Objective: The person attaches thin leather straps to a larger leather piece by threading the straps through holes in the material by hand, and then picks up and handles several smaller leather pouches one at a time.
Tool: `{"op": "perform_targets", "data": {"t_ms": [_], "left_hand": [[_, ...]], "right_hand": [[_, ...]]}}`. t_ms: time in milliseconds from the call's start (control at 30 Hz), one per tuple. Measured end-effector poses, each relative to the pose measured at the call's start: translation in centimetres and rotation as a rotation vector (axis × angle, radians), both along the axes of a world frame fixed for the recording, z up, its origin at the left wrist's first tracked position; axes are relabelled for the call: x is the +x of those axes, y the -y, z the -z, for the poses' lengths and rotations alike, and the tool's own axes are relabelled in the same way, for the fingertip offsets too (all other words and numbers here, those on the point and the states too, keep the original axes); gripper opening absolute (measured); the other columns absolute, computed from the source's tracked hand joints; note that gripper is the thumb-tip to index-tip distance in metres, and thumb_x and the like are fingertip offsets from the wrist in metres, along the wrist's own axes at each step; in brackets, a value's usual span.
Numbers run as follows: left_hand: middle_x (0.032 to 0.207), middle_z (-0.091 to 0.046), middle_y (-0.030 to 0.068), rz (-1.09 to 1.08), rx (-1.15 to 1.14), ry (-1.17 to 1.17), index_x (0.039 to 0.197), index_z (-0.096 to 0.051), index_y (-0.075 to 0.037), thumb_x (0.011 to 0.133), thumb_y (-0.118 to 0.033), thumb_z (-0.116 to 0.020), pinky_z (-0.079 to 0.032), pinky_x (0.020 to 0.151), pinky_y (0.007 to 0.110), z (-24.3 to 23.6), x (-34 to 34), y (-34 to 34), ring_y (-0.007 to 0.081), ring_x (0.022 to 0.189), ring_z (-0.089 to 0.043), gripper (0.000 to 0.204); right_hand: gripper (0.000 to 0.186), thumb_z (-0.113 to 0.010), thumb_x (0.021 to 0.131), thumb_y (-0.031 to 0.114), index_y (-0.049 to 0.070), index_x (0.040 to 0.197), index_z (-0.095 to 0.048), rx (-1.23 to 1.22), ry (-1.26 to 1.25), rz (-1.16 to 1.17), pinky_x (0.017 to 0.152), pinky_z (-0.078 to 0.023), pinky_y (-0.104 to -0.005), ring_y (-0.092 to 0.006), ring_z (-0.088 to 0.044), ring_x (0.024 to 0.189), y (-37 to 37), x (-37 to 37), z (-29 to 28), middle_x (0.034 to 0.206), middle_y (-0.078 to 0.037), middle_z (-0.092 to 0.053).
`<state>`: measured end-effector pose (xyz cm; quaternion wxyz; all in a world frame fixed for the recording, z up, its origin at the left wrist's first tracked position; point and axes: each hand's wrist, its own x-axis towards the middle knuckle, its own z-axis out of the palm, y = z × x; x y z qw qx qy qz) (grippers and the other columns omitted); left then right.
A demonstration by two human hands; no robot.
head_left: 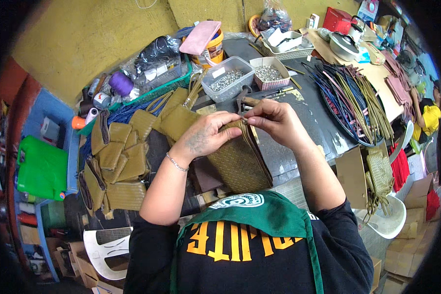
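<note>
An olive-green woven bag [237,164] with a dark brown edge stands in front of me at the table's near side. My left hand [206,134] is closed on its upper edge, thumb on the near face and fingers along the top. Thumb and fingertips of my right hand [278,122] pinch together at the bag's upper corner, against the left fingertips. Whatever small piece lies between them is too small to make out. Just beyond my hands a hammer [250,101] rests on the dark table, partly hidden by my right hand.
Olive pouches [117,166] are heaped at the left. Behind my hands stand a clear tub [228,78] and a checked box [269,73], both with small metal parts. A round tray of coloured straps [350,100] sits at the right. Another person [426,117] is at the far right.
</note>
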<state>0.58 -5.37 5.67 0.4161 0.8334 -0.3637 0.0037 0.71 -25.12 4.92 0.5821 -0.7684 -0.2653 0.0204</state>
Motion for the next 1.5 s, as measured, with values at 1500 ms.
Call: {"op": "perform_targets", "data": {"t_ms": [1500], "left_hand": [[0.101,-0.050,0.0120,0.066,-0.847,-0.672,0.101,-0.046,0.001,0.081,-0.028,-0.049,-0.038,0.083,0.029,7.3,-2.9,-2.1,0.0171,0.094,-0.049,0.035]], "right_hand": [[0.018,-0.060,0.071,0.002,0.004,0.089,-0.062,0.273,0.200,-0.210,0.063,-0.045,-0.0267,-0.0175,-0.054,0.070,-0.2,0.7,8.6,0.079,-0.007,-0.058]]}}
